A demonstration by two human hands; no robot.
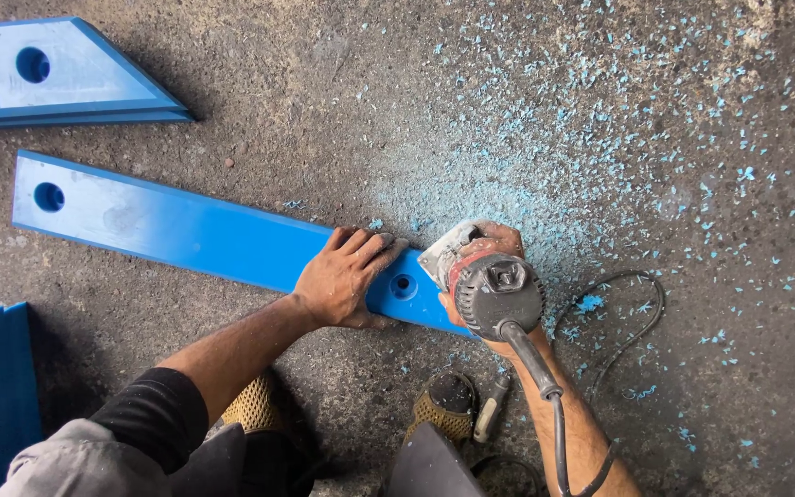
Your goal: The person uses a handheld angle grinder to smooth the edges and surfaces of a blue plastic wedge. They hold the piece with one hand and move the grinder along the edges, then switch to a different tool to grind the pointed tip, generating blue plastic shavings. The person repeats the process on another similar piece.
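Fingers [374, 247] of our left hand [347, 276] lie flat, pressing the long blue plastic bar [186, 225] on the grey floor [232, 368]. Our right hand [489, 241] grips the round grey power tool [497, 293] at the bar's end.

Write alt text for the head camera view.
A person's left hand presses a long blue plastic bar flat on a concrete floor while the right hand holds a corded power trimmer at the bar's end. Blue shavings litter the floor.
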